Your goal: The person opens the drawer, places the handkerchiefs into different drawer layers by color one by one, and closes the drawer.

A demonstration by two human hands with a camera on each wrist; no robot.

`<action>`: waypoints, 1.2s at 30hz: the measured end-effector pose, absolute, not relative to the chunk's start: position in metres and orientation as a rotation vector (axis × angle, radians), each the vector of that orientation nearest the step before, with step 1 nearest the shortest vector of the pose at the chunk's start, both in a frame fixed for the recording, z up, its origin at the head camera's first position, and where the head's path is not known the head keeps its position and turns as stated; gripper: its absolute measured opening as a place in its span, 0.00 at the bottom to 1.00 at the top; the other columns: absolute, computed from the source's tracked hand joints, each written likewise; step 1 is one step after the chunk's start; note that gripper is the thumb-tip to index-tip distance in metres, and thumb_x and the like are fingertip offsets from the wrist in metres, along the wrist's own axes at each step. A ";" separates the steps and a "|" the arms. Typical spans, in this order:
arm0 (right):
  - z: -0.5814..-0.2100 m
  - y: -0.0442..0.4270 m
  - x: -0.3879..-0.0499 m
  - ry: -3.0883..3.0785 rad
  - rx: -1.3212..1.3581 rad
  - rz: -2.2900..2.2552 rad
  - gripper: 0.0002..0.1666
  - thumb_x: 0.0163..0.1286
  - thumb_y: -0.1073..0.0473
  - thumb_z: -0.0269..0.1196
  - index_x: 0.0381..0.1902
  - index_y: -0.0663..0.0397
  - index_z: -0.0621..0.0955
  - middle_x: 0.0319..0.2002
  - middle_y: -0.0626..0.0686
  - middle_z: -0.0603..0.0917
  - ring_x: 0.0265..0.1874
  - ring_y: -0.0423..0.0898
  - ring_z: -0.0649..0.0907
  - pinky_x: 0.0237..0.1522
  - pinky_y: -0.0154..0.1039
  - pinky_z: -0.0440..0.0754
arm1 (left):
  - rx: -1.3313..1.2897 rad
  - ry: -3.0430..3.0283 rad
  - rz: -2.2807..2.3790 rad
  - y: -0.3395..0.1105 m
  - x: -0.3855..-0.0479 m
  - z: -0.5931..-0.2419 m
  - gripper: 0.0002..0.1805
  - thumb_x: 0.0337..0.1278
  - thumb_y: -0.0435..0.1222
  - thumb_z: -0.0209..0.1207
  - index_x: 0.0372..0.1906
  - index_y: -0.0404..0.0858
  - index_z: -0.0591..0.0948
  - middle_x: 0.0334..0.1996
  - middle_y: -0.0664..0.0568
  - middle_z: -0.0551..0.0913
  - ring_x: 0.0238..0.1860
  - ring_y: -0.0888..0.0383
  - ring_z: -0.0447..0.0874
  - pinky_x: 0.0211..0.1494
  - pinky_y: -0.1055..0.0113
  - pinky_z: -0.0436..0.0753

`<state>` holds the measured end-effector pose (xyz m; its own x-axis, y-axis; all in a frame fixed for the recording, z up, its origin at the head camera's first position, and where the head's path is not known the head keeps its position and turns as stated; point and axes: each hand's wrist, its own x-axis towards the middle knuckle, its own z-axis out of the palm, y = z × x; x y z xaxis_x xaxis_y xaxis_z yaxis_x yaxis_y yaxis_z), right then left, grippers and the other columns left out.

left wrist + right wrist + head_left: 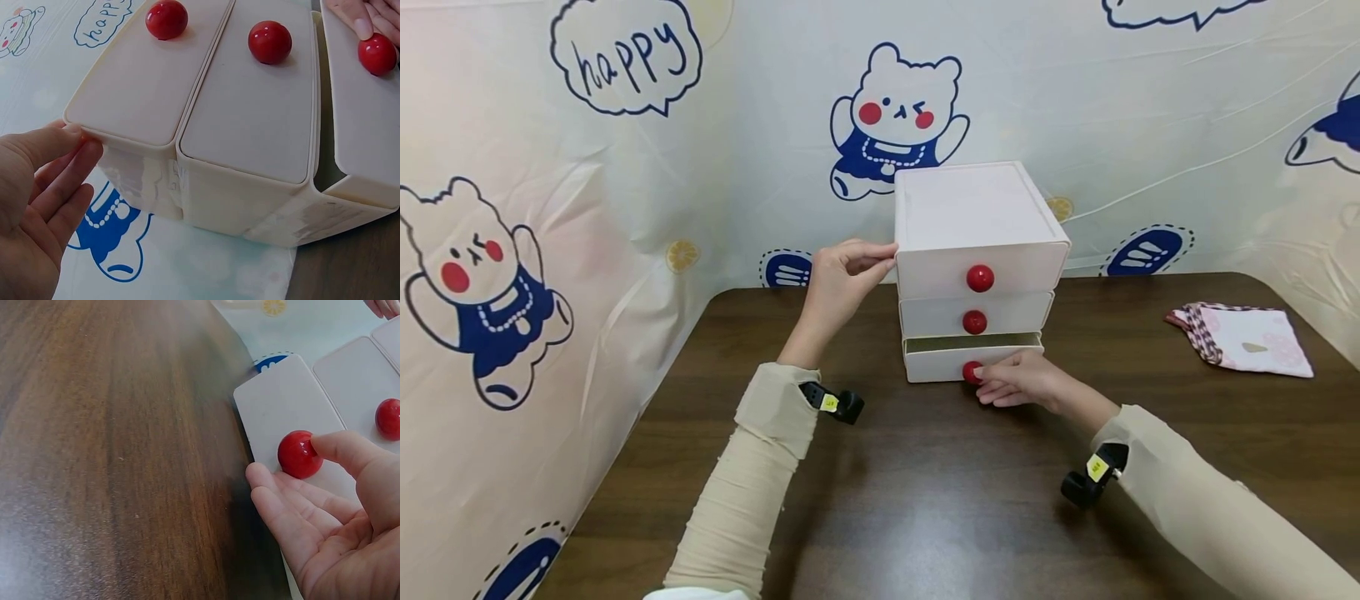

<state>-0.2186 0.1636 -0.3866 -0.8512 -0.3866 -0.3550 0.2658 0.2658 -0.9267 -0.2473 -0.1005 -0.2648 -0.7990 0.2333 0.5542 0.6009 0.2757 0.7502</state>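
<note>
A small white chest of drawers (973, 275) stands at the back of the table, with a red ball knob on each of its three drawers. The bottom drawer (934, 364) is pulled out a little, leaving a dark gap above its front; the upper two are closed. My right hand (1018, 379) pinches the bottom drawer's red knob (300, 454) between thumb and fingers. At the chest's upper left front corner, my left hand (842, 279) grips the edge, thumb in front and fingers at the side. The drawer's inside is mostly hidden.
A folded pink-and-white cloth (1247, 337) with a checked border lies on the right of the brown wooden table (895, 517). Behind the chest hangs a pale curtain (760, 167) printed with cartoon bears.
</note>
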 end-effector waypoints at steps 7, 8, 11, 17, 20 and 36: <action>-0.389 0.163 -0.214 2.022 -0.107 -1.636 0.25 0.66 0.56 0.58 0.49 0.76 0.75 0.37 0.65 0.83 0.35 0.50 0.85 0.41 0.44 0.81 | -0.774 -2.193 -1.537 -0.104 -0.260 -0.275 0.11 0.51 0.29 0.63 0.41 0.34 0.84 0.36 0.45 0.83 0.37 0.57 0.81 0.41 0.69 0.81; -0.389 0.163 -0.213 2.023 -0.111 -1.638 0.25 0.66 0.56 0.58 0.49 0.76 0.75 0.37 0.65 0.83 0.35 0.50 0.85 0.41 0.44 0.81 | -0.777 -2.191 -1.538 -0.104 -0.260 -0.275 0.11 0.50 0.29 0.63 0.41 0.34 0.84 0.36 0.46 0.83 0.37 0.58 0.81 0.41 0.69 0.81; -0.390 0.163 -0.210 2.025 -0.117 -1.641 0.24 0.66 0.56 0.58 0.48 0.76 0.76 0.37 0.65 0.83 0.34 0.50 0.85 0.41 0.44 0.82 | -0.778 -2.183 -1.540 -0.104 -0.260 -0.276 0.11 0.50 0.30 0.64 0.41 0.35 0.84 0.36 0.46 0.83 0.36 0.58 0.81 0.41 0.68 0.81; -0.389 0.164 -0.203 2.040 -0.118 -1.628 0.25 0.66 0.56 0.58 0.48 0.76 0.76 0.37 0.65 0.83 0.34 0.50 0.85 0.40 0.45 0.82 | -0.760 -2.195 -1.542 -0.103 -0.258 -0.274 0.11 0.50 0.29 0.63 0.41 0.34 0.84 0.36 0.45 0.83 0.36 0.57 0.81 0.41 0.69 0.81; -0.388 0.164 -0.200 2.044 -0.136 -1.626 0.25 0.66 0.56 0.58 0.48 0.77 0.76 0.37 0.65 0.83 0.34 0.50 0.85 0.40 0.45 0.82 | -0.751 -2.209 -1.535 -0.101 -0.248 -0.265 0.11 0.50 0.26 0.62 0.42 0.30 0.83 0.36 0.42 0.83 0.37 0.54 0.81 0.41 0.69 0.81; -0.389 0.164 -0.188 2.058 -0.154 -1.628 0.24 0.66 0.55 0.59 0.46 0.76 0.77 0.36 0.65 0.83 0.34 0.51 0.85 0.39 0.44 0.82 | -0.765 -2.194 -1.522 -0.098 -0.235 -0.256 0.11 0.50 0.23 0.61 0.41 0.26 0.82 0.36 0.38 0.82 0.38 0.49 0.81 0.41 0.68 0.81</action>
